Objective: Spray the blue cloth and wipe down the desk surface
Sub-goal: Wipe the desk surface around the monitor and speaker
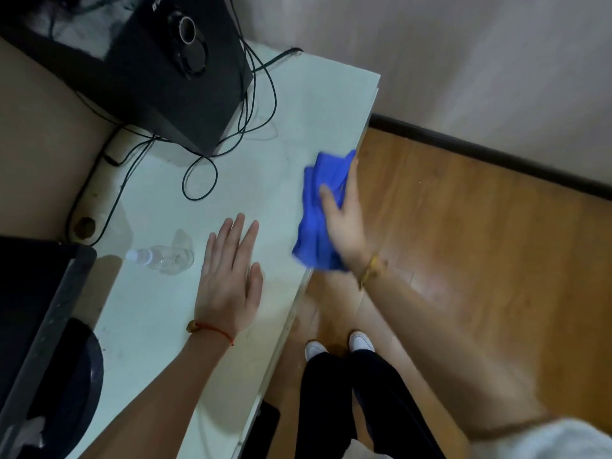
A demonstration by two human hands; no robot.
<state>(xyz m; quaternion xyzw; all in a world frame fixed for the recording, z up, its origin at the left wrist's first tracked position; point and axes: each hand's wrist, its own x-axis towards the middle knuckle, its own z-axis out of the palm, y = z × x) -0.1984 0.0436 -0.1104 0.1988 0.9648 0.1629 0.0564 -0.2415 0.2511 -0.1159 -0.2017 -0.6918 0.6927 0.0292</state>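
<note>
One crumpled blue cloth (318,213) lies bunched along the right edge of the pale white desk top (159,326), partly hanging past the edge over the wooden floor (463,243). The person's right hand (344,220) lies on top of it, fingers spread and pressing it down; whether the fingers curl into the fabric cannot be told, since that hand and the cloth are smeared by motion blur. The left hand (228,273) rests flat on the desk nearer the person, fingers straight and together, holding nothing. Just beside its fingertips a small clear plastic spray bottle (162,258) lies on its side with its white cap pointing left, well apart from the cloth. With the bottle set down and the cloth pressed on the surface, the spraying looks finished and the wiping seems under way; any dampness in the cloth does not show. Much of the desk appears left to cover, including the strip near the black speaker box (172,71) and its looping black cables (198,180), which may get in the cloth's way. A dark monitor (33,309) at the left is cut off by the frame, hiding that part of the desk.
</note>
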